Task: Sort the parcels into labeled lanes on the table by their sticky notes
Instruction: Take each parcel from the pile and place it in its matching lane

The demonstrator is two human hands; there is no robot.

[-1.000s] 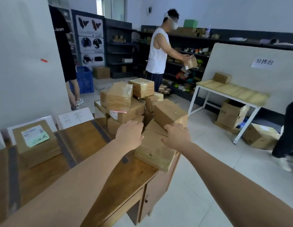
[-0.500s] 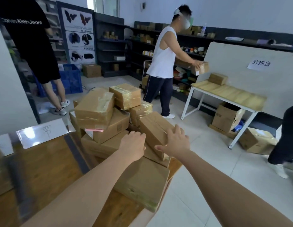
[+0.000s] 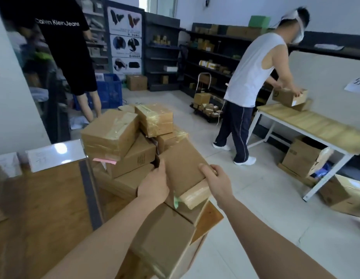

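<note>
Both arms stretch forward over the counter [image 3: 44, 208]. The left hand [image 3: 155, 186] clasps the parcel [image 3: 183, 164] by its left edge. The right hand [image 3: 217, 182] curls round its near right corner, thumb on top. The parcel lies tilted atop the pile of boxes [image 3: 122, 137] at the counter's right end.

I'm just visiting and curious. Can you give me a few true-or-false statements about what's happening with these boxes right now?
1. The left hand and right hand grip the same parcel. True.
2. A pink sticky note sticks out of the pile. True.
3. The person in the white top is empty-handed. False: they hold a box at the light table.
4. The blue crate is stacked on the pile. False: it stands on the floor at the back.
</note>
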